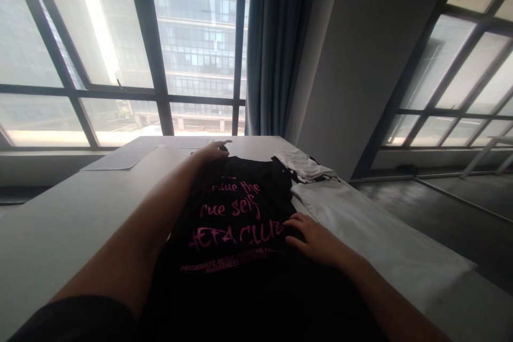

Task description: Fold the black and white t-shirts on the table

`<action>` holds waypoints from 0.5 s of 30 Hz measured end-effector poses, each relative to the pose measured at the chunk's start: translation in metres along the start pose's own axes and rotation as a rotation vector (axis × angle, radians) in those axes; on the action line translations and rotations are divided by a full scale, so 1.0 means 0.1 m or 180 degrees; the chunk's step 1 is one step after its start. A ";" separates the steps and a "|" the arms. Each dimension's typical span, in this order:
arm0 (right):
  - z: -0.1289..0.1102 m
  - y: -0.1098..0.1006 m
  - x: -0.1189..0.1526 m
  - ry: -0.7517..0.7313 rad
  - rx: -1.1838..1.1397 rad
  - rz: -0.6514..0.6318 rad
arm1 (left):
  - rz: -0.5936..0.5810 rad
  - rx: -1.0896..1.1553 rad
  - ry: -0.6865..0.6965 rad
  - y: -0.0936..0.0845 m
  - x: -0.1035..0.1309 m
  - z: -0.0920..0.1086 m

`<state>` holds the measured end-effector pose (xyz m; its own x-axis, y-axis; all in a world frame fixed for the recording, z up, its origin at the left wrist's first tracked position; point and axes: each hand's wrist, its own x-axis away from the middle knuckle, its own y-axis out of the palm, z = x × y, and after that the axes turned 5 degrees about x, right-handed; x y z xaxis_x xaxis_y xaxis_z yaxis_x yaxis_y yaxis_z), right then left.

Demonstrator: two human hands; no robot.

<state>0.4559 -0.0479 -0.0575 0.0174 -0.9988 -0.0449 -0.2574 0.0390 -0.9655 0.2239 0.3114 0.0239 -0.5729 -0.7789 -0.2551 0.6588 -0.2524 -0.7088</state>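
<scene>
A black T-shirt with pink lettering lies spread on the white table, its collar end away from me. My left hand reaches to the far left shoulder of the shirt, with its visible fingertips extended and apart; part of that hand is hard to make out. On the right side of the shirt rests my right hand, fingers apart and lying on the fabric beside the lettering. The near end of the shirt merges into darkness below.
White garments lie along the right side, with a black-and-white patterned cloth among them. Paper sheets lie at the far left of the white table. Windows, a blue curtain and a pillar stand behind.
</scene>
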 end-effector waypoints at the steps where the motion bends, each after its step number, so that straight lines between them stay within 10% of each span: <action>1: -0.01 -0.01 0.00 -0.0003 0.0004 0.0000 | -0.0145 -0.0042 -0.0039 0.11 0.05 -0.02; 15: -0.04 -0.02 0.00 -0.0037 0.0129 -0.0066 | -0.0839 -0.1562 -0.0663 0.42 1.00 -0.67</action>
<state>0.4522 -0.0483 -0.0543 0.0335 -0.9991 -0.0275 -0.2177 0.0196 -0.9758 0.1618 0.2611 -0.0756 -0.5462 -0.8347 0.0700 0.1763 -0.1963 -0.9646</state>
